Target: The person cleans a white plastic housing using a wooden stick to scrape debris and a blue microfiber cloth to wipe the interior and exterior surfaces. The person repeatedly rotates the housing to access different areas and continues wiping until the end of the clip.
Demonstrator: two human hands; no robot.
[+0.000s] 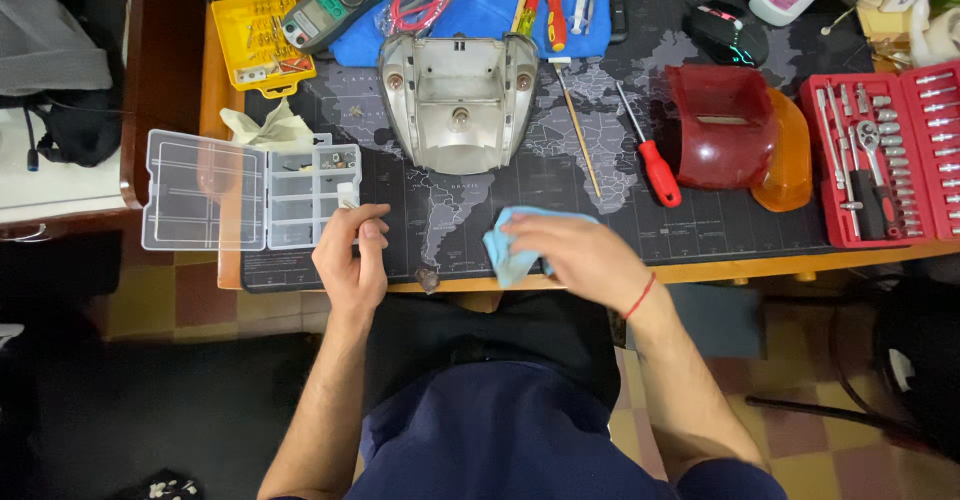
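Note:
My left hand (352, 257) pinches a small pale part (347, 196) between thumb and fingers, right beside the open clear compartment box (232, 190). My right hand (573, 254) lies flat on a light blue cloth (503, 246) at the near edge of the dark map-printed mat (500, 175). A grey metal lamp housing (458, 100) with a small bulb inside rests on the mat beyond both hands.
A red-handled screwdriver (652, 165), a thin wooden stick (577, 125), red and orange lenses (735, 135) and a red socket set case (885, 155) lie to the right. A yellow bit case (255, 40), clamp meter (335, 5) and computer mouse (725, 32) sit at the back.

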